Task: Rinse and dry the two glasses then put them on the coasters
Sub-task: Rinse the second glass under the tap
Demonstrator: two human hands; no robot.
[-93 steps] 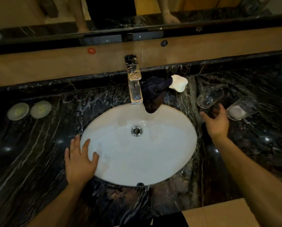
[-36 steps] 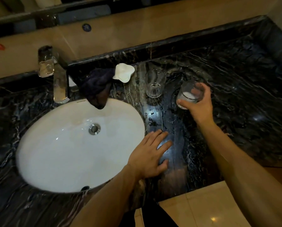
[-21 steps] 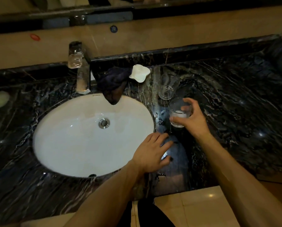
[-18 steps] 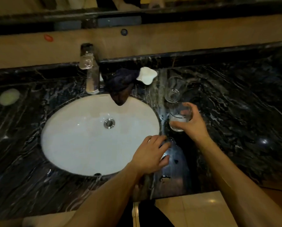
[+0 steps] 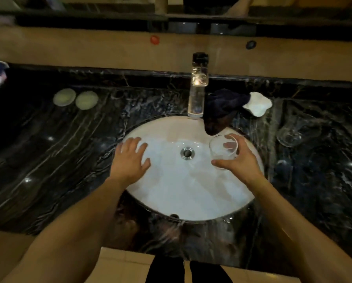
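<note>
Nearest, two bare forearms reach in over the dark marble counter [image 5: 48, 160], their elbows cut off by the bottom edge. The left hand [image 5: 130, 160] lies flat on the left rim of the white basin [image 5: 181, 190], fingers spread and holding nothing. The right hand [image 5: 238, 160] grips a clear tumbler [image 5: 223, 149] over the right side of the bowl, just right of the drain [image 5: 187, 153]; the thumb crosses its near wall, the fingers curl round the far side, one fingertip showing through the glass. Whether anything is inside it is hard to make out.

A moment ago that tumbler hung over the counter right of the sink and the left hand rested at the basin's right edge; both have since swung leftward.

Beyond, the chrome faucet [image 5: 197, 94] stands at the basin's back, with a dark cloth [image 5: 222, 107] drooping over the rim beside it and a white wavy-edged dish [image 5: 257, 105] touching the cloth. The second glass [image 5: 293, 131] sits well right, its outline faint against the marble. Two pale round coasters [image 5: 76, 98] lie side by side far left. An object at the left edge is cropped and blurred.
</note>
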